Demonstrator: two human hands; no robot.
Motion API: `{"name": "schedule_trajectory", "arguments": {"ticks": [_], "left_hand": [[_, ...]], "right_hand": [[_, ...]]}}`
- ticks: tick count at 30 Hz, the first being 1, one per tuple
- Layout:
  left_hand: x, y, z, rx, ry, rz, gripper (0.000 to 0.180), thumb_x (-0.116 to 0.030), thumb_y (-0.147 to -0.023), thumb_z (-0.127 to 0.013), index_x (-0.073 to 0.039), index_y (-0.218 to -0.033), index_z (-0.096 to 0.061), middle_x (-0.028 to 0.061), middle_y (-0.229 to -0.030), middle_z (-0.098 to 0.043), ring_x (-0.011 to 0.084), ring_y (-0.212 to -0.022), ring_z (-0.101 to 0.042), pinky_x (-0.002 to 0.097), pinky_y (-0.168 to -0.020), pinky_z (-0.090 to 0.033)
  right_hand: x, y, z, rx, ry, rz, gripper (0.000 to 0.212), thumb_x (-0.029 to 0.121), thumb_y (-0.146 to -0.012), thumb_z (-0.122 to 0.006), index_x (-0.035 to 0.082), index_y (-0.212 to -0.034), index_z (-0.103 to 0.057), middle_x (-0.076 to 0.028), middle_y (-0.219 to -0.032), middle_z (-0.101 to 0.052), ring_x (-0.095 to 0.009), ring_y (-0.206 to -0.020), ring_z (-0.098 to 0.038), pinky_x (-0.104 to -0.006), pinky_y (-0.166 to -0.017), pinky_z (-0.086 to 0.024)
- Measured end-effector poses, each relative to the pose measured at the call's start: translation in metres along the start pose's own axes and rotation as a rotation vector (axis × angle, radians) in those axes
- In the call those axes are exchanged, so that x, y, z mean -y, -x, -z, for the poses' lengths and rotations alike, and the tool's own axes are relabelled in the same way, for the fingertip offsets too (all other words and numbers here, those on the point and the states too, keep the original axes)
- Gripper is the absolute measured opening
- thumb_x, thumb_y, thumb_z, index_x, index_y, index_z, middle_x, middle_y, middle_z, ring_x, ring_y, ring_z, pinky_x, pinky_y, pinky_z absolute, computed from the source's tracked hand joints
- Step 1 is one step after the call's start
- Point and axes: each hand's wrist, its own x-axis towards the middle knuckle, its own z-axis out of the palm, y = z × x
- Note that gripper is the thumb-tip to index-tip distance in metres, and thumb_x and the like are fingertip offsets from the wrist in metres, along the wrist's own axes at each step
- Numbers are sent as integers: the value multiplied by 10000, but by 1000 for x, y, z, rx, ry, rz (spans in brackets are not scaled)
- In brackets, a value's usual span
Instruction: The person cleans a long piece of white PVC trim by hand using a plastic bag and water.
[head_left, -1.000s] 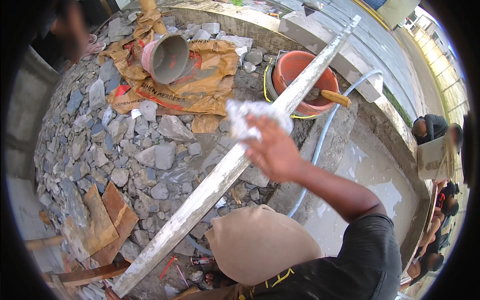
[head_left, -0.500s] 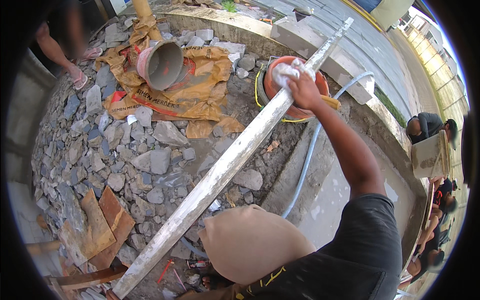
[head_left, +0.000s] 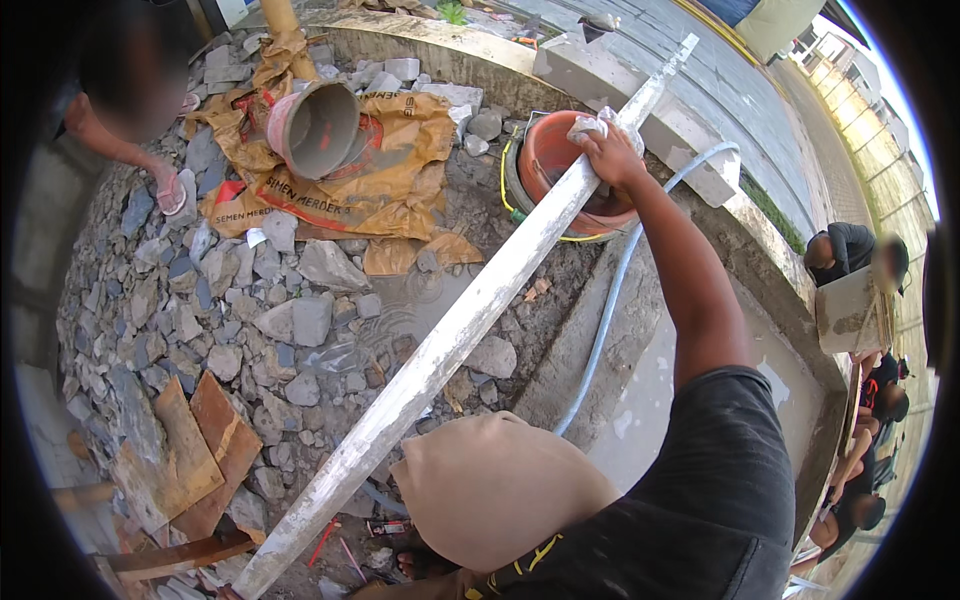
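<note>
A long, straight bar (head_left: 440, 345), whitish and smeared with cement, slants from the lower left up to the far right. My right hand (head_left: 615, 155) is closed round a crumpled whitish rag (head_left: 588, 128) and presses it on the bar's upper part. Below that hand, an orange bucket (head_left: 545, 150) stands with the bar crossing above it. Only a sliver of my left hand (head_left: 230, 592) shows at the bar's near end, its fingers seeming to grip it; the rest lies outside the picture.
Broken stone and rubble (head_left: 270, 320) cover the ground at left. A mortar-coated bucket (head_left: 322, 130) lies tilted on brown paper sacks (head_left: 330, 200). A blue hose (head_left: 605, 340) runs beside a low concrete wall (head_left: 690, 150). Another person's foot (head_left: 175, 190) is at far left; several people (head_left: 850, 250) are at right.
My right hand and the rag have moved slightly farther up the bar, which has tilted a little. The person at far left has bent lower. Ripples show in the puddle among the rubble.
</note>
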Motion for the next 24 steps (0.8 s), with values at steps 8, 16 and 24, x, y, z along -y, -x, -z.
{"name": "schedule_trajectory", "arguments": {"ticks": [8, 16, 24], "left_hand": [[31, -8, 17, -132, 120, -43, 402, -214, -750, -649, -67, -1123, -681, 165, -1107, -671, 392, -997, -622, 513, -865, -482], [75, -19, 10, 262, 448, -154, 589, -358, -483, -864, -32, -960, -750, 177, -873, -721, 388, -822, -658, 494, -802, -515], [93, -52, 0, 688, 518, -179, 385, -133, -736, -540, 29, -1059, -673, 277, -992, -671, 425, -991, -618, 475, -920, -478]], "right_hand": [[190, 128, 44, 55, -313, 498, 533, 507, -1025, -366, 96, -1138, -687, -239, -1325, -559, -394, -1296, -482, -510, -1150, -286], [241, 163, -12, -393, -449, 820, 452, 497, -981, -456, 131, -1114, -686, -192, -1286, -573, -359, -1264, -510, -522, -1100, -349], [70, 17, -27, -545, -392, 165, 614, 536, -984, -393, 65, -1357, -524, -304, -1434, -418, -471, -1373, -339, -530, -1119, -278]]}}
